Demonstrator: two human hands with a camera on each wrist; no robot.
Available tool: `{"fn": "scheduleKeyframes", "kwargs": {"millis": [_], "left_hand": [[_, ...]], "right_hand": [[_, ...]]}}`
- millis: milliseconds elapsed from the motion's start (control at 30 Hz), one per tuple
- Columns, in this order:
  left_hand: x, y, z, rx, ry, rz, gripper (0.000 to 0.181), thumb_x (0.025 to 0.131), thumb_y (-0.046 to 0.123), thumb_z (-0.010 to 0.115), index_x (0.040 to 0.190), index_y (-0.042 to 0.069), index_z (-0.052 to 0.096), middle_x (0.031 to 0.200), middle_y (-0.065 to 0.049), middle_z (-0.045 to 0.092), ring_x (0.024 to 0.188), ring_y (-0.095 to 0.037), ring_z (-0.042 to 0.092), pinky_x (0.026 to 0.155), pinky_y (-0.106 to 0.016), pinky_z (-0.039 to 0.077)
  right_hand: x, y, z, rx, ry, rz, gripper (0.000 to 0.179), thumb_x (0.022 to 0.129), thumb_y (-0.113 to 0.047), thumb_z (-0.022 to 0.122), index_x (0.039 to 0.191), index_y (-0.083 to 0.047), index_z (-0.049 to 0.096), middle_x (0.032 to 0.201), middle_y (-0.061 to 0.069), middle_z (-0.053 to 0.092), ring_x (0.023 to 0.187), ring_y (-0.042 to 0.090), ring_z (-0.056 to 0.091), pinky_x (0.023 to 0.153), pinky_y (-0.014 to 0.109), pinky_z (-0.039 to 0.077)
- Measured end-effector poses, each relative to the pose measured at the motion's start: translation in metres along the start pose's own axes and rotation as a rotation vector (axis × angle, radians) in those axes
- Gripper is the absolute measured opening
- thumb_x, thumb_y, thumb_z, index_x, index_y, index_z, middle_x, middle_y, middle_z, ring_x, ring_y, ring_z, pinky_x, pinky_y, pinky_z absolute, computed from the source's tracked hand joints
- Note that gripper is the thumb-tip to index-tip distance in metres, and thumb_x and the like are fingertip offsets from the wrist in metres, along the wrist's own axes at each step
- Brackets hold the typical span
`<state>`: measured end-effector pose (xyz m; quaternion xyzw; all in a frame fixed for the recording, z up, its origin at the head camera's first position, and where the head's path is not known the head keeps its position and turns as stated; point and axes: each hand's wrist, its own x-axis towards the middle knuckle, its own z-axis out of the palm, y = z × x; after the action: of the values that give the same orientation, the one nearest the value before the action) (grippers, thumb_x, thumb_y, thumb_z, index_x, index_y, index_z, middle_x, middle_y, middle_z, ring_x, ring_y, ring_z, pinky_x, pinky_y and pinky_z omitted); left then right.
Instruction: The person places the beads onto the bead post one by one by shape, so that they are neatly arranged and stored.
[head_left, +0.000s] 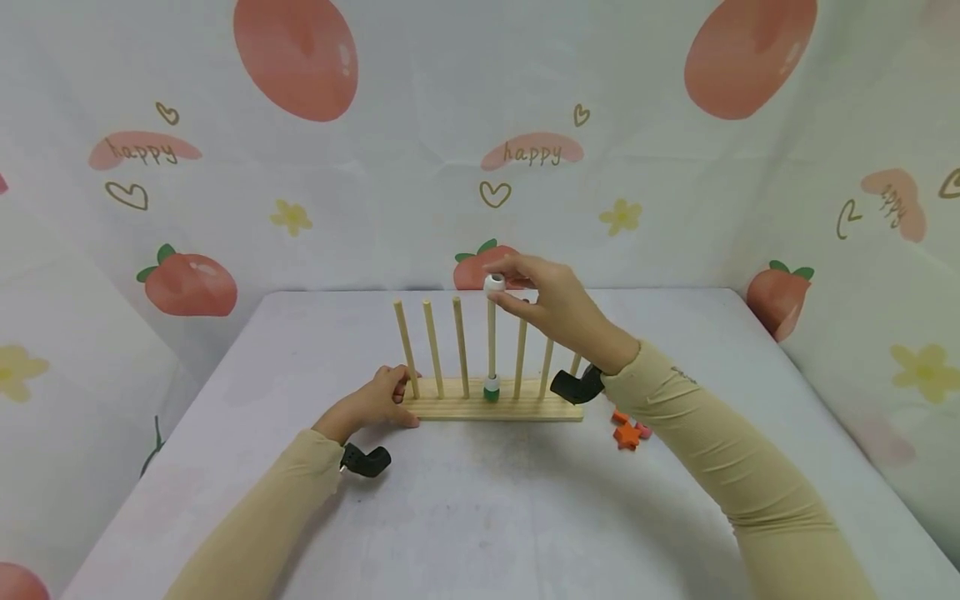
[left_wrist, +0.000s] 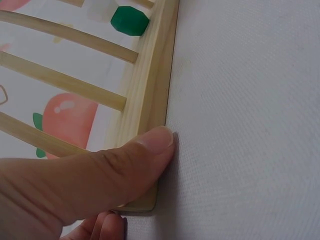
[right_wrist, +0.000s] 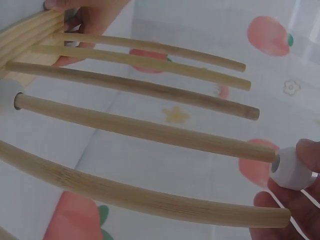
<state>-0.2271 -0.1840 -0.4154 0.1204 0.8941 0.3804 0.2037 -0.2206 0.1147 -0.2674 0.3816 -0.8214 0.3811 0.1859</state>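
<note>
A wooden rack (head_left: pixel 540 411) has a row of several upright pegs. My left hand (head_left: pixel 375 400) grips the base at its left end, thumb (left_wrist: pixel 145 155) on the front edge and other fingers round the end. Between thumb and fingers, my right hand (head_left: pixel 558 308) pinches a white faceted bead (right_wrist: pixel 291 169) at the top of the middle peg (head_left: pixel 491 337). The bead's hole faces the peg tip, right at it in the right wrist view. Low on that same peg, a white bead (head_left: pixel 492 382) sits above a green bead (left_wrist: pixel 130 21).
On the white table to the right of the rack lie an orange star bead (head_left: pixel 627 435), a pink bead (head_left: pixel 643 431) and another orange piece (head_left: pixel 619 415), partly beside my right sleeve. A printed fruit curtain (head_left: pixel 405 200) stands behind the table's back edge.
</note>
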Motion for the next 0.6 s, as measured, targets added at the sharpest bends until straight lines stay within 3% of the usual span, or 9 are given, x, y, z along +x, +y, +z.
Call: {"fn": "scheduleKeyframes", "kwargs": {"millis": [600], "left_hand": [[0.0015, -0.0016, 0.0011, -0.002, 0.012, -0.018, 0.071, 0.069, 0.006, 0.085, 0.130, 0.003, 0.048, 0.106, -0.012, 0.034, 0.097, -0.025, 0.035, 0.081, -0.034, 0.032]], "right_hand": [[0.0013, 0.0069, 0.0052, 0.049, -0.014, 0.027, 0.032, 0.087, -0.011, 0.071, 0.118, -0.004, 0.066, 0.115, 0.008, 0.068, 0.100, 0.020, 0.066, 0.090, 0.026, 0.051]]}}
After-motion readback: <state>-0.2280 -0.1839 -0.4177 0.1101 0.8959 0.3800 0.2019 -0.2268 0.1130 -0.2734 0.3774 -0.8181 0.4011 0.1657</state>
